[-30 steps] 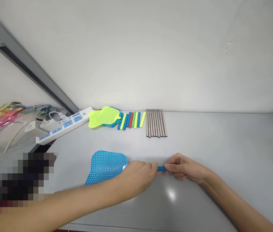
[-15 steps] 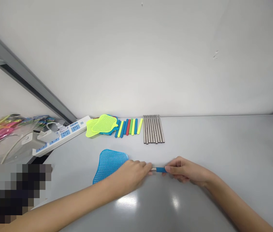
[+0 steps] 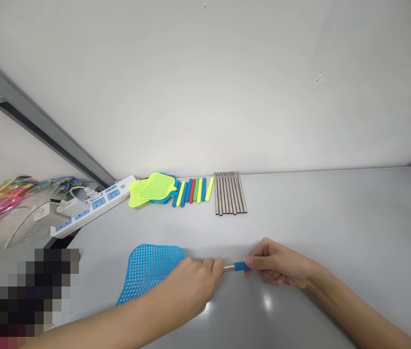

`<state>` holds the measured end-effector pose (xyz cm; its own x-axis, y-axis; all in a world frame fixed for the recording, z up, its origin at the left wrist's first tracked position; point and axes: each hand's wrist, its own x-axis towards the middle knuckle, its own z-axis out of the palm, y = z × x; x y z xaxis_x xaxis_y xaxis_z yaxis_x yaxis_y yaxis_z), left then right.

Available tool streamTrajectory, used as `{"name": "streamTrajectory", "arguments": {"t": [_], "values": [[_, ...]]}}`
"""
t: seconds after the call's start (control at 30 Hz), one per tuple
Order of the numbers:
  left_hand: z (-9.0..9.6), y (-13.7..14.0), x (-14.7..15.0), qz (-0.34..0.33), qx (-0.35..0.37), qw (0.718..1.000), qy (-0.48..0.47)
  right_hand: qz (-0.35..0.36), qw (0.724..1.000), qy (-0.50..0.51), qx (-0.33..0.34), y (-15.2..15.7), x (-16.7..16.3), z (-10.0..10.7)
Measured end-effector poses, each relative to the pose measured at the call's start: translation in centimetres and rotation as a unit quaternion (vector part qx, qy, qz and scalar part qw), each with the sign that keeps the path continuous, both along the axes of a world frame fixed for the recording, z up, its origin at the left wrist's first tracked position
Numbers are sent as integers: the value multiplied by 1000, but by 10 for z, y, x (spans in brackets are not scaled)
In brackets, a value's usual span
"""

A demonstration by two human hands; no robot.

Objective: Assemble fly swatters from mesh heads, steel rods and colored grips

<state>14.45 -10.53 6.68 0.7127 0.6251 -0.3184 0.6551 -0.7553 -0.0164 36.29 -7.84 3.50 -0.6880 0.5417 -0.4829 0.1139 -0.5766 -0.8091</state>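
My left hand (image 3: 200,281) is wrapped round the metal rod (image 3: 229,268) of a fly swatter, whose blue perforated head (image 3: 150,266) sticks out to the left, partly behind my forearm. On the rod's right end sits a blue handle sleeve (image 3: 240,266). My right hand (image 3: 276,261) pinches that sleeve between thumb and fingers, which hide its far end. Behind my hands lie a row of metal tubes (image 3: 229,194), several coloured handle sleeves (image 3: 195,190) and a pile of swatter heads with yellow ones (image 3: 157,187) on top.
A white power strip (image 3: 96,206) with plugs and cables runs along the left side of the grey table (image 3: 318,208). Plastic bags with colourful things (image 3: 5,198) lie farther left, by a metal frame post (image 3: 45,116). A white wall (image 3: 227,87) stands behind.
The swatter has come nearer to me and its blue head has shifted left and down, with more of the metal rod showing. My left hand moved with it; my right hand still pinches the sleeve.
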Motion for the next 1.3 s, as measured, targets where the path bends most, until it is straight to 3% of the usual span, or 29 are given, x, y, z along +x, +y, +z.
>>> {"name": "streamTrajectory", "arguments": {"t": [0.13,0.33,0.47,0.57,0.77,0.93,1.13,1.2,1.3], "values": [[-2,-9,-2,30,-42,999,4,9,998,16,-60,-7,-6,0],[3,-5,5,14,-13,999,27,3,983,62,-170,-7,-8,-2],[1,-1,6,17,11,1000,20,7,976,75,-202,-4,-5,-5],[-4,7,8,23,27,999,-2,-15,984,59,-170,-2,-2,-5],[-12,25,23,40,33,997,-65,-65,997,-20,-38,8,9,-3],[-20,28,30,91,49,985,-138,-72,997,-32,2,13,13,-6],[-18,30,12,125,145,937,-291,-84,996,-13,25,17,16,-8],[-16,37,-2,197,204,904,-321,-101,994,-21,28,18,19,-8],[-18,54,-26,337,244,821,-391,-118,992,-31,25,20,20,-6]]}}
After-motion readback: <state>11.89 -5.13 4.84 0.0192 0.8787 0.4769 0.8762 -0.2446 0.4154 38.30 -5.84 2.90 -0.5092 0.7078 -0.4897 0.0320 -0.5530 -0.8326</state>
